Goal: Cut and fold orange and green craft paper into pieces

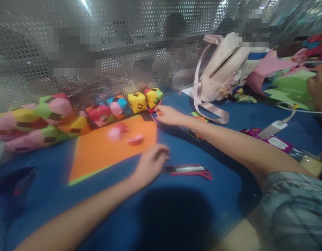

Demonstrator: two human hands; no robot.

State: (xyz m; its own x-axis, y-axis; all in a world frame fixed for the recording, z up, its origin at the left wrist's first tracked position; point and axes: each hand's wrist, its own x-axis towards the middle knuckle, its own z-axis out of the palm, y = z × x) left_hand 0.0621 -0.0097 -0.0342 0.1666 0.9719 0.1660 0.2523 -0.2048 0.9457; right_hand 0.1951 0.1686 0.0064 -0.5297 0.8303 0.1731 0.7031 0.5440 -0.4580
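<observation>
My right hand (pixel 167 115) reaches to the end of a row of folded paper cubes, its fingers closed together just below a yellow, green and red cube (pixel 154 97). A small orange bit shows at those fingertips; what it belongs to is unclear. My left hand (pixel 151 163) hovers low by the right edge of an orange paper sheet (pixel 98 150), fingers loosely curled and apart, nothing visible in them. Beside it lies a utility knife (pixel 185 169) with a red cord. Two blurred pink-red pieces (pixel 136 139) are over the orange sheet.
More paper cubes (pixel 56 109) line the foot of a perforated metal panel (pixel 119 52). A pale backpack (pixel 215 80) stands at the back right, its strap on the blue table (pixel 119 212). A white plug (pixel 273 129) with cable lies right. Another person's hand (pixel 319 83) is near green paper.
</observation>
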